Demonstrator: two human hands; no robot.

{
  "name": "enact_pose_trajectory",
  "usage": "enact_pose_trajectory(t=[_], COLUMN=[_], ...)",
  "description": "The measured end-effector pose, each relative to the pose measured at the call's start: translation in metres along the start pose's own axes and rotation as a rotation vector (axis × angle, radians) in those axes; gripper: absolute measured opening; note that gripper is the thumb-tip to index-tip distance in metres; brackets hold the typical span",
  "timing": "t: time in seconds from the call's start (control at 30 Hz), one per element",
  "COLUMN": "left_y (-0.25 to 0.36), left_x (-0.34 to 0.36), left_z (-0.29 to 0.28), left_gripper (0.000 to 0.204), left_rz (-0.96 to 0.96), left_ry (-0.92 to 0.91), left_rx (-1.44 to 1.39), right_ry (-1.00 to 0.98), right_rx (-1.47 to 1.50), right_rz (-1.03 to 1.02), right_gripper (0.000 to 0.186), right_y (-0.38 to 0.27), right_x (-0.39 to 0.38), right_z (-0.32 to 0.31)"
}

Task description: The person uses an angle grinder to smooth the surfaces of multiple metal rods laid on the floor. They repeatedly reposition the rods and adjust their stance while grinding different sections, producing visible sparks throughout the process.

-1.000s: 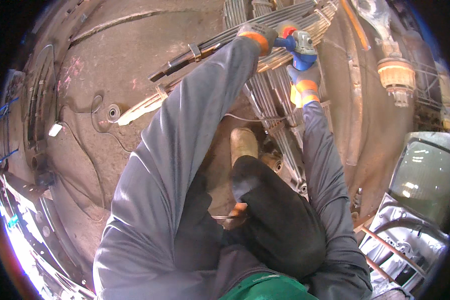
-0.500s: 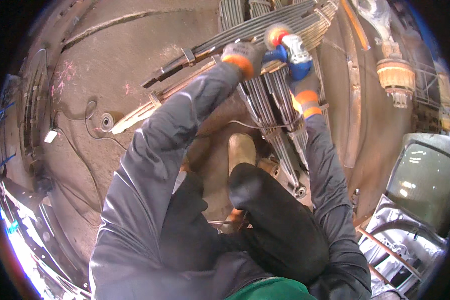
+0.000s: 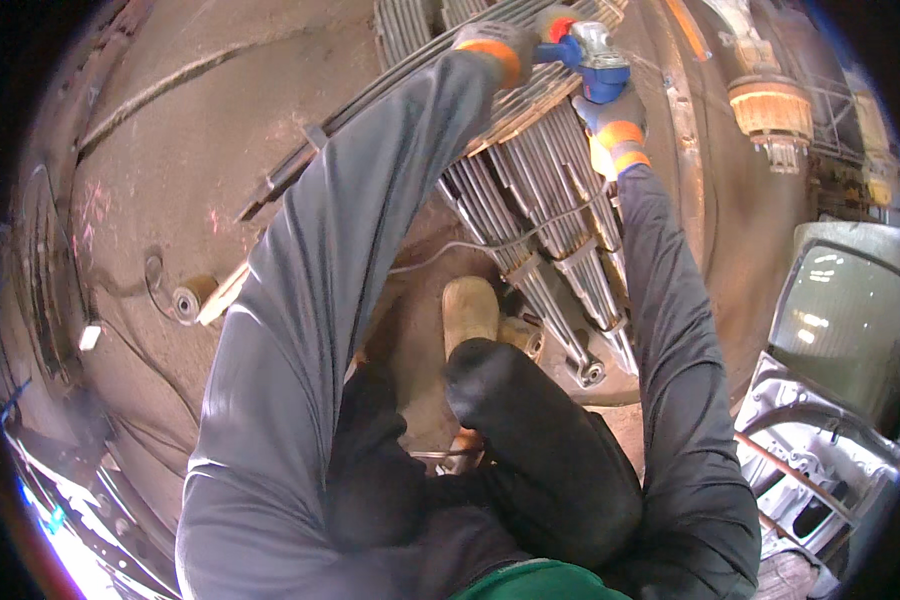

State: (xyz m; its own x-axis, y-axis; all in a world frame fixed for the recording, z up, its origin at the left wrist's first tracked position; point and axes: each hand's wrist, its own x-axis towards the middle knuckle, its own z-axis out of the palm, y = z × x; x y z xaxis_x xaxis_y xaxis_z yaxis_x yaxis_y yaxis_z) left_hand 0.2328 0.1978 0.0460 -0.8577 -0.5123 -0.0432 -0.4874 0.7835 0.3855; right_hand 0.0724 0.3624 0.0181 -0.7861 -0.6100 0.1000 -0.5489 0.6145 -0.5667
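Both my arms reach forward to a blue and silver angle grinder with a red-hubbed wheel, blurred as if spinning. My gloved left hand is wrapped round its blue side handle. Its body is gripped from behind by my gloved right hand. The wheel is over a leaf spring pack that lies slantwise across other leaf spring packs; whether it touches the metal I cannot tell. Both gloves are grey with orange cuffs.
A cable crosses the lower leaf springs near my boot. To the left is a rolled bushing end. At right lie an axle part with an orange-brown drum and a car door with glass.
My hands and the grinder have moved forward along the springs, slightly left for the left hand. The whole view has also shifted a little.
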Motion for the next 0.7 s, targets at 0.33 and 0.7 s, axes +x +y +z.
enact_pose_trajectory(t=[0.33,0.7], left_y=[0.02,0.03], left_x=[0.0,-0.061], left_z=[0.013,0.029], left_gripper=[0.041,0.034], left_rz=[0.003,-0.056], left_ry=[0.027,0.052], left_rx=[-0.034,-0.094], right_ry=[-0.019,-0.102], right_rx=[-0.174,-0.021], right_rz=[-0.013,-0.198], right_gripper=[0.062,0.074], right_y=[0.052,0.064], right_x=[0.033,0.01], right_z=[0.003,0.012])
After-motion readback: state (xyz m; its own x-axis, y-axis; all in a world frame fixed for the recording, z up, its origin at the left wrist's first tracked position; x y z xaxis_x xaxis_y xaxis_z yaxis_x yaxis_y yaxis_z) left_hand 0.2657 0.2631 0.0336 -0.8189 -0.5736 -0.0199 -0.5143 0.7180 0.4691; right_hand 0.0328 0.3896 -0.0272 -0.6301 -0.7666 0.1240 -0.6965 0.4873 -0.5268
